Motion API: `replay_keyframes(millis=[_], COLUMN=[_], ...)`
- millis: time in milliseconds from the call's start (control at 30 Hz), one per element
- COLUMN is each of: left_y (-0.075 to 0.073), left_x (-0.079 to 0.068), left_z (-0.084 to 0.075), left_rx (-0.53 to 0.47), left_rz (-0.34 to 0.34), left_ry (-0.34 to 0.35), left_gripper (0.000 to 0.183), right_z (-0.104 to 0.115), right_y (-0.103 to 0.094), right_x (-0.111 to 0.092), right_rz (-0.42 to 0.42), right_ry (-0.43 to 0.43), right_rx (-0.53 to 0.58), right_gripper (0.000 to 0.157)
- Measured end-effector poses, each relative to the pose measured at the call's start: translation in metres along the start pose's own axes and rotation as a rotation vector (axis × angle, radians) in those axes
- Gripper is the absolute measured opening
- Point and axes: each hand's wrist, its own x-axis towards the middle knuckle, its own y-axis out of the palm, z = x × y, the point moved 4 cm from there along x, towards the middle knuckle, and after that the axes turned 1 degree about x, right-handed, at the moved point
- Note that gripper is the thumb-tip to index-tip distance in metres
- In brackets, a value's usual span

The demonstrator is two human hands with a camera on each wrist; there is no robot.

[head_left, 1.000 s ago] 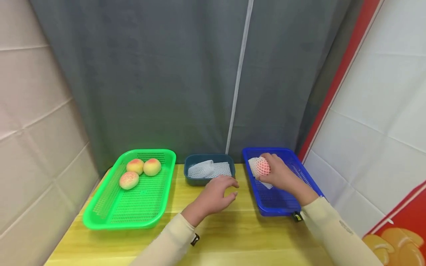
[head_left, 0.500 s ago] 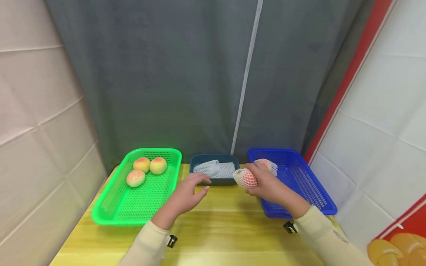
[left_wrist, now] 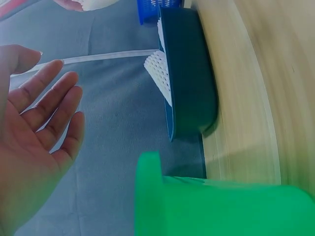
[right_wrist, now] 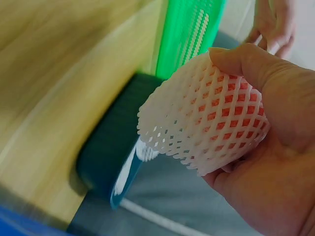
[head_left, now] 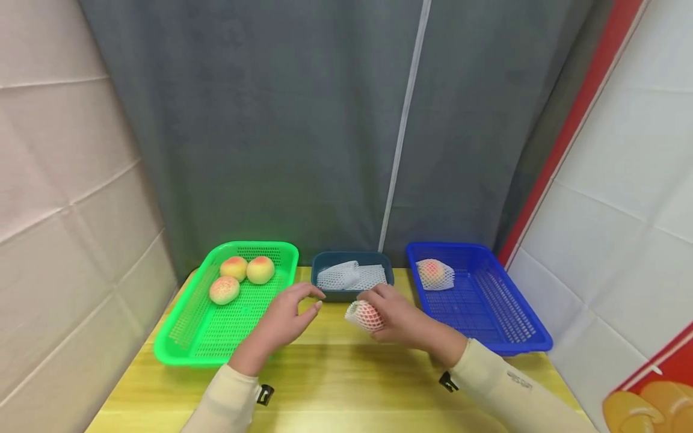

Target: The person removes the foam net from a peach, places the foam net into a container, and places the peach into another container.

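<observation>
My right hand (head_left: 397, 319) grips a peach in a white foam net (right_wrist: 221, 118), held above the table in front of the small dark teal bin (head_left: 352, 296). Red skin shows through the mesh, and the net's loose end points left. Its fingers are partly hidden behind the fruit in the right wrist view. My left hand (head_left: 284, 319) hangs in the air between the green basket and the netted peach, holding nothing; its fingers are spread and slightly bent in the left wrist view. Another netted peach (head_left: 433, 273) lies in the blue basket (head_left: 503, 313).
The green basket (head_left: 227, 337) on the left holds three bare peaches (head_left: 224, 290). Flat foam nets (head_left: 352, 276) lie in the teal bin. A grey curtain (head_left: 271, 132) hangs behind the wooden table (head_left: 325, 385), with white walls at both sides.
My right hand has lifted the netted peach out of the blue basket and carried it left, uncovering another netted peach there. My left hand has drawn back to the left.
</observation>
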Motion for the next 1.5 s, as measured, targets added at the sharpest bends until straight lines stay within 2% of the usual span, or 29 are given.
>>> replay_keyframes(millis=[300, 600, 733, 967, 1200, 1500], left_y=[-0.005, -0.01, -0.008, -0.006, -0.006, -0.005], left_x=[-0.003, -0.004, -0.004, -0.006, -0.005, -0.006], left_z=[0.006, 0.011, 0.012, 0.013, 0.012, 0.016], left_rx=[-0.028, -0.048, -0.045, -0.039, -0.029, -0.013], left_rz=[-0.011, -0.007, 0.002, 0.006, 0.012, 0.008], left_ry=[-0.002, -0.008, -0.001, -0.01, -0.007, -0.009], left_gripper=[0.015, 0.014, 0.013, 0.012, 0.012, 0.011], right_z=[0.017, 0.017, 0.015, 0.007, 0.001, 0.002], right_y=[0.016, 0.033, 0.047, 0.068, 0.082, 0.086], right_x=[0.015, 0.022, 0.024, 0.024, 0.019, 0.018], right_rz=[0.074, 0.093, 0.115, 0.156, 0.258, 0.264], right_ry=[-0.006, -0.054, -0.059, -0.046, 0.02, 0.02], right_rx=[-0.006, -0.093, -0.085, -0.094, -0.056, -0.066], right_gripper=[0.076, 0.076, 0.075, 0.073, 0.075, 0.076])
